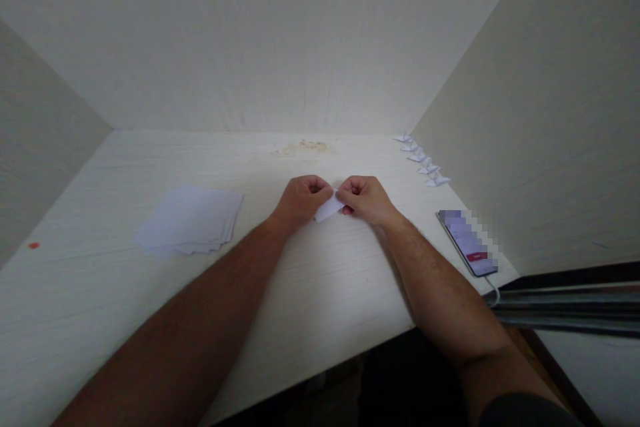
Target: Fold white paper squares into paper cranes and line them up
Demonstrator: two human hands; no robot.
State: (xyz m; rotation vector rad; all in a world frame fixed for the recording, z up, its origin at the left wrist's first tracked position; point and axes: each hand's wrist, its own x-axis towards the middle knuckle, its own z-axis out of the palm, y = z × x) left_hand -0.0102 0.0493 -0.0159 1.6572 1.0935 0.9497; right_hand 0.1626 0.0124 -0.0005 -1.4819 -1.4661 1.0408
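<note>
Between my two hands is a small folded piece of white paper [327,209], held just above the middle of the table. My left hand [303,199] pinches its upper left part between thumb and curled fingers. At the upper right edge, my right hand [367,197] grips it the same way, the thumbs close together. The paper's lower part shows below the thumbs; the rest is hidden by the fingers.
A stack of white paper sheets [193,217] lies to the left. Several small folded paper figures [424,163] stand in a row along the right wall. Nearer me on the right lies a phone [467,243] with a cable [495,293]. An orange spot [33,245] marks the far left.
</note>
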